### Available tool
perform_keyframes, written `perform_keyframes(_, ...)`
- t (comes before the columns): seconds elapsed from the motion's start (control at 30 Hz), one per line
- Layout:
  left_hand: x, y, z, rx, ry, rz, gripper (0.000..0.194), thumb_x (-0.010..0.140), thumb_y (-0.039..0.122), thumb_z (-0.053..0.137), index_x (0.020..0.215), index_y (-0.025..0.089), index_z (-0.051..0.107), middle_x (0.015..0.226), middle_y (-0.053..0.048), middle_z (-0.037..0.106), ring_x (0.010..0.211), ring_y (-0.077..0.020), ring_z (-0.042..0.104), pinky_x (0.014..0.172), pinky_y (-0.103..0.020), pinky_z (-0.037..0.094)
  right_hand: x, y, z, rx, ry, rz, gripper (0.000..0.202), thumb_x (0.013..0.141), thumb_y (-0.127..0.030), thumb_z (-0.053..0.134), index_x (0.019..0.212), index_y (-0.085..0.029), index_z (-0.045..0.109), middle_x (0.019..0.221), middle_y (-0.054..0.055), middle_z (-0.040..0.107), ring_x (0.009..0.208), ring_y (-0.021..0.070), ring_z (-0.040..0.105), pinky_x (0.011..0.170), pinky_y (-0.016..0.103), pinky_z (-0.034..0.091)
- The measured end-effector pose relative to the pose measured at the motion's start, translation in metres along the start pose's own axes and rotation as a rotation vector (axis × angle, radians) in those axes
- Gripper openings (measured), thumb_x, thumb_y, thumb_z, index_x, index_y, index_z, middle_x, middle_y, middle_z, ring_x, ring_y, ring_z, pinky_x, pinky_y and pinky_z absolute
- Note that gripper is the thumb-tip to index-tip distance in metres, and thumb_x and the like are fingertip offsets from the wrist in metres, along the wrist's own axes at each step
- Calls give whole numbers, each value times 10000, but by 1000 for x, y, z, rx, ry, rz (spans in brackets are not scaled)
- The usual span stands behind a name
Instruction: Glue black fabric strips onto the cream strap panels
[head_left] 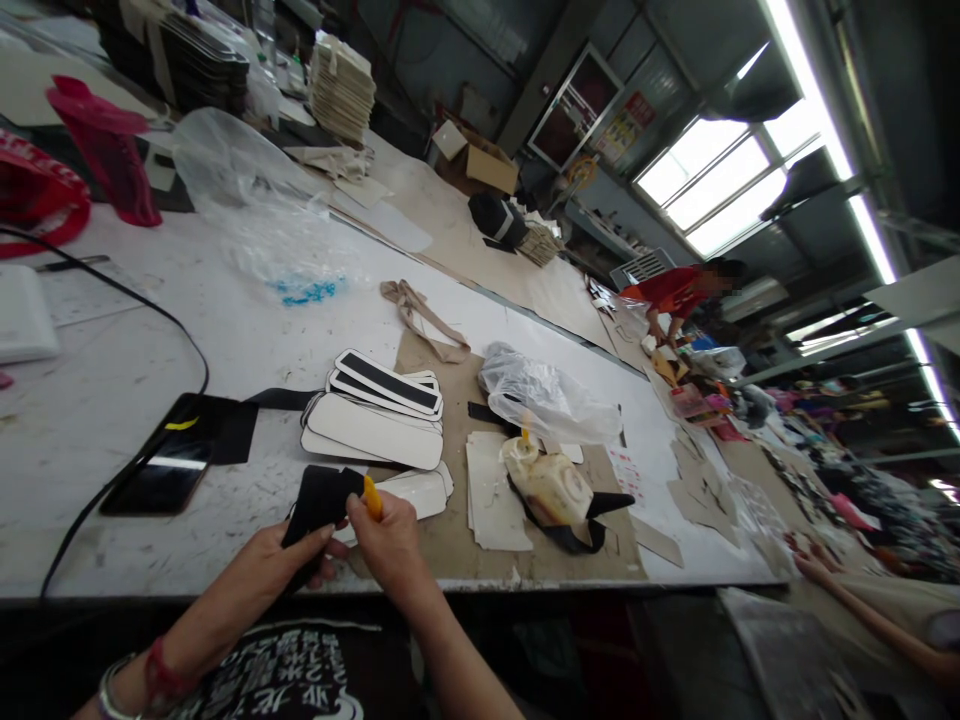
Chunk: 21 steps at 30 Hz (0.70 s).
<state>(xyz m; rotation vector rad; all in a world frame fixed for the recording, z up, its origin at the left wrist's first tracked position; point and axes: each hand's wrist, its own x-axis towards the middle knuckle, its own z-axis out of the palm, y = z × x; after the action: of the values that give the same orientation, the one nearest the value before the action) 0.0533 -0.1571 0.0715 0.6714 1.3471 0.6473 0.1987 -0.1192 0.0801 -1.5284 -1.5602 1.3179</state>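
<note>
My left hand [300,555] is closed on a black strip of material [319,505], held up at the table's front edge. My right hand [390,540] is closed around a yellow-orange tool [372,497], its tip pointing up; its kind is not clear. The right fingertips meet the right edge of the black strip. Just beyond the hands lies a fanned pile of white rounded panels [375,425], some with a black band along the middle. More white pieces [420,492] lie partly behind my right hand.
A stained plastic bottle [551,485] with a black nozzle lies right of the hands, beside cream sheets [499,495]. A phone [161,465] and black cable [82,515] are at left. Beyond are clear plastic bags [547,390]. Other people [671,290] work to the right.
</note>
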Motion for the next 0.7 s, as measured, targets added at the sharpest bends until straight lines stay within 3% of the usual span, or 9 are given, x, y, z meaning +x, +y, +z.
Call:
perform_keyframes(0.1, -4, 1, 5, -32, 59, -51, 476, 666, 589, 619, 808, 142, 702, 681, -73, 697, 651, -215, 617, 596, -288, 468, 1, 8, -5, -71, 76, -43, 301, 825, -361, 500, 579, -190, 526, 543, -30, 471, 532, 111, 440, 520, 233, 368)
perform_keyframes(0.3, -8, -5, 18, -71, 79, -64, 427, 651, 578, 648, 724, 159, 681, 643, -48, 682, 632, -204, 599, 599, -278, 456, 5, 15, -16, 287, 43, 144, 331, 724, -487, 614, 660, -181, 506, 564, -44, 469, 473, 91, 489, 445, 213, 447)
perform_keyframes(0.5, -7, -12, 31, -39, 43, -20, 441, 646, 602, 632, 676, 163, 650, 626, -43, 663, 598, -195, 572, 573, -285, 431, 8, 16, -27, 481, 63, 202, 391, 651, -506, 691, 690, -182, 476, 589, -52, 474, 502, 89, 509, 484, 228, 499)
perform_keyframes(0.6, -8, -23, 30, -82, 31, -99, 453, 577, 598, 685, 688, 161, 638, 630, -65, 672, 599, -207, 588, 558, -292, 443, 14, 14, -47, 612, 129, 164, 396, 668, -503, 689, 738, -197, 447, 614, -58, 471, 524, 87, 497, 527, 241, 498)
perform_keyframes(0.7, -9, -44, 16, -59, 89, -111, 469, 530, 593, 714, 681, 161, 611, 556, -43, 629, 516, -181, 547, 509, -285, 427, 20, 13, -88, 551, 212, 64, 357, 720, -499, 644, 772, -204, 450, 632, -54, 474, 542, 91, 488, 547, 239, 471)
